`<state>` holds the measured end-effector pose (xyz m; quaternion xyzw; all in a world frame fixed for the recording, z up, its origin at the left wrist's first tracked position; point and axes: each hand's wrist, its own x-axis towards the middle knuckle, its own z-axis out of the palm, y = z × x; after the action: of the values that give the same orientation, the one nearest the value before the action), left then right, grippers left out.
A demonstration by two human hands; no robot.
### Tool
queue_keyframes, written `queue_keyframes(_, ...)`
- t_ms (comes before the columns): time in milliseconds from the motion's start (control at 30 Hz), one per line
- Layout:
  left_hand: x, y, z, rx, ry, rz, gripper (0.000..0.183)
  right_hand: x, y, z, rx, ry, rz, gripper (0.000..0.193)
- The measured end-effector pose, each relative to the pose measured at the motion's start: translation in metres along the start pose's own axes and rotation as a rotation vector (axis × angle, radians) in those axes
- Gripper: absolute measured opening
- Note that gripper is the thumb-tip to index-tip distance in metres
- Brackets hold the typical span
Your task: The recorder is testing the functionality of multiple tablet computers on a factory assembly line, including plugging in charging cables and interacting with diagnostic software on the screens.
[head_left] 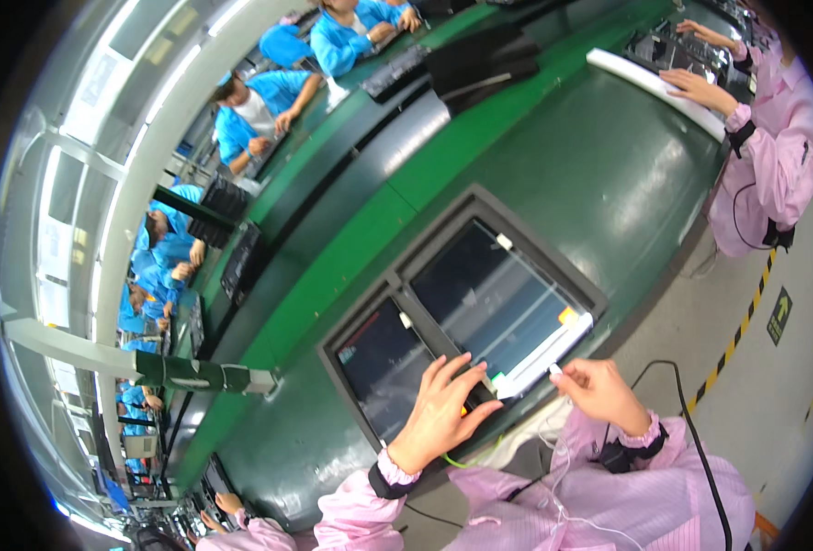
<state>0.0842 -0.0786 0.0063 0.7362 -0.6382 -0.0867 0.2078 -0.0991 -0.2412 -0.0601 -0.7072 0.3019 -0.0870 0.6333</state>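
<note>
A dark grey two-bay tray lies on the green table, with a flat, glossy dark panel in each bay. The right panel has a bright white strip along its near edge and an orange tab at its right corner. My left hand rests palm down over the tray's near divider, fingers spread by the right panel's near left corner. A small green tab shows beside its fingertips. Just off the tray's near edge, my right hand pinches a small white piece. The left panel is partly behind my left hand.
A co-worker in pink works at the upper right, beside a long white bar. People in blue sit across the table. A green-wrapped post stands at the left. A black cable loops past my right arm.
</note>
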Motion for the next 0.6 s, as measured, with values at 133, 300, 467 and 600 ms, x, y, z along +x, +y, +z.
queue_keyframes(133,-0.003,0.005,0.009,-0.023,-0.006,0.009,0.044,-0.001,-0.002,0.000,-0.001,0.012,0.029,0.026)
queue_keyframes(300,-0.004,0.012,0.020,-0.036,-0.030,0.028,0.041,-0.001,0.004,0.002,0.007,0.017,0.011,0.027)
queue_keyframes(467,0.000,0.017,0.025,-0.023,0.137,-0.016,0.055,0.000,0.001,-0.004,-0.011,-0.024,0.033,0.027)
queue_keyframes(600,0.006,0.027,0.032,0.113,0.027,-0.108,0.079,0.001,0.008,-0.004,0.086,-0.105,0.098,0.029)
